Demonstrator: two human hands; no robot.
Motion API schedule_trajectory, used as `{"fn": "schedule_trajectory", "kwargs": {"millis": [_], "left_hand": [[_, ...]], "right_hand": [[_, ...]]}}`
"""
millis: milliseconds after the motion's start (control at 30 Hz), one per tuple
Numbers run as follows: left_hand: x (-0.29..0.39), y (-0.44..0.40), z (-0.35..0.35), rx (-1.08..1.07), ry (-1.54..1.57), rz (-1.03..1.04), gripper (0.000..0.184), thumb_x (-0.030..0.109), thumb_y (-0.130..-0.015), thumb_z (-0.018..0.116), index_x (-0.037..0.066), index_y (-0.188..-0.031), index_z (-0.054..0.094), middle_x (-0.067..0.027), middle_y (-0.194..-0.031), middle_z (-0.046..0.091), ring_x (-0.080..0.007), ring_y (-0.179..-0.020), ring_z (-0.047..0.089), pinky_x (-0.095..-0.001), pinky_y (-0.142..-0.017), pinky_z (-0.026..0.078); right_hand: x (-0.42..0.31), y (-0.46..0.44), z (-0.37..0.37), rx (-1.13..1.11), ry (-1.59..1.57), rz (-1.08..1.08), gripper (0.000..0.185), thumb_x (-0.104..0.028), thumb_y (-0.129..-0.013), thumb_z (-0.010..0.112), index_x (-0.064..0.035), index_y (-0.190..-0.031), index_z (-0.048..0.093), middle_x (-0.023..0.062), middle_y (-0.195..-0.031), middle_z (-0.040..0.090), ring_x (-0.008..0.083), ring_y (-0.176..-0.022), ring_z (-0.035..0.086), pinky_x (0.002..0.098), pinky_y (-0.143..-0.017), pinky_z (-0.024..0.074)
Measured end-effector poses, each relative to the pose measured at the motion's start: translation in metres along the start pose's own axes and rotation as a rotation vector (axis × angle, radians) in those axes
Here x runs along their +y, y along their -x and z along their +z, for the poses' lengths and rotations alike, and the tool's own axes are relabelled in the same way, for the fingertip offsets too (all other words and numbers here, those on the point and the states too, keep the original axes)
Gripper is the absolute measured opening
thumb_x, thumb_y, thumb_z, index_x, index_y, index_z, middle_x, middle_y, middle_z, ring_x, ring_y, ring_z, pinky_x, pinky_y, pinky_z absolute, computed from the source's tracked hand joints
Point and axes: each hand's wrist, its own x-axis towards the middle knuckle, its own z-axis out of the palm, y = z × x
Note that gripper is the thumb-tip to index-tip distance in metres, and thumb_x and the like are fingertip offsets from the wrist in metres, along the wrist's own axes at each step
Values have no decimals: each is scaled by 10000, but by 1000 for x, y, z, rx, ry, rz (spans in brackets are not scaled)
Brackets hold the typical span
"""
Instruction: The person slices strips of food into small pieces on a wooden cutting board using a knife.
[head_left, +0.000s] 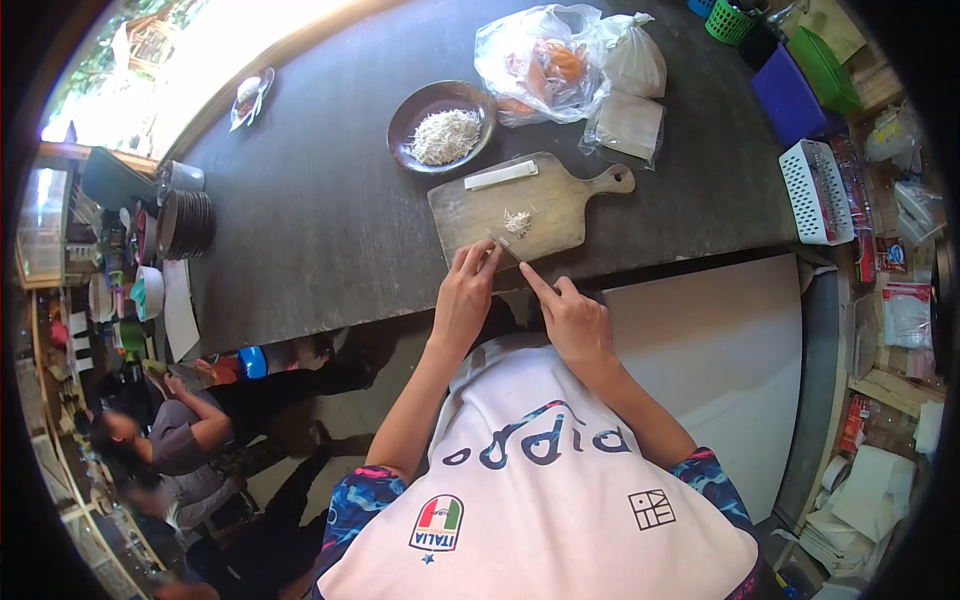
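Observation:
A wooden cutting board with a handle lies near the table's front edge. My right hand is closed on a knife, its index finger stretched along the tool toward the board. At the board's front edge, the fingers of my left hand are pressed together beside the blade; what they pinch is too small to make out. Beyond the knife sits a small heap of pale shreds. A white rectangular strip rests at the back of the board. Behind it stands a brown bowl holding more pale shreds.
Clear plastic bags with orange food inside lie at the back, beside a wrapped pale slab. A white basket stands at the right. Stacked plates are at the left. Other people sit at the lower left.

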Motion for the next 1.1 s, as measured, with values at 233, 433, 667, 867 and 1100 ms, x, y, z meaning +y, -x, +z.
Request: {"fn": "schedule_trajectory", "kwargs": {"millis": [233, 433, 667, 867, 1100], "left_hand": [[1, 0, -1, 16, 5, 6, 496, -97, -876, 670, -38, -1369, 667, -119, -1350, 610, -336, -1267, 615, -439, -1058, 588], [2, 0, -1, 10, 24, -14, 479, -101, -868, 673, -44, -1343, 681, -121, -1349, 617, -337, -1263, 618, -440, -1041, 590], [1, 2, 4, 29, 31, -29, 503, -108, -858, 667, -44, -1357, 677, -124, -1357, 615, -341, -1263, 620, -442, -1047, 586], [-2, 3, 4, 17, 12, 5, 502, -80, -876, 659, -53, -1377, 664, -124, -1370, 611, -340, -1266, 621, -438, -1057, 580], [0, 1, 0, 25, 28, -5, 478, -86, -875, 663, -49, -1351, 674, -126, -1339, 618, -339, -1270, 623, -446, -1040, 588]], "right_hand": [[0, -2, 6, -9, -8, 5, 641, -207, -1044, 694, -407, -1634, 542, 100, -924, 629, 308, -701, 756, 444, -614, 625], [-3, -19, 9, 14, -39, -5, 633, -218, -1047, 694, -414, -1630, 545, 98, -918, 630, 308, -706, 762, 449, -611, 623], [-1, 4, -4, -39, -3, 25, 641, -221, -1054, 690, -421, -1641, 528, 98, -923, 633, 308, -697, 759, 452, -609, 618], [-2, -17, 15, 22, -54, -9, 647, -210, -1055, 686, -424, -1644, 523, 104, -923, 638, 311, -700, 760, 460, -606, 618], [-3, -1, 1, -43, -4, 20, 649, -216, -1048, 691, -412, -1644, 526, 107, -928, 643, 321, -710, 761, 458, -618, 623]]}}
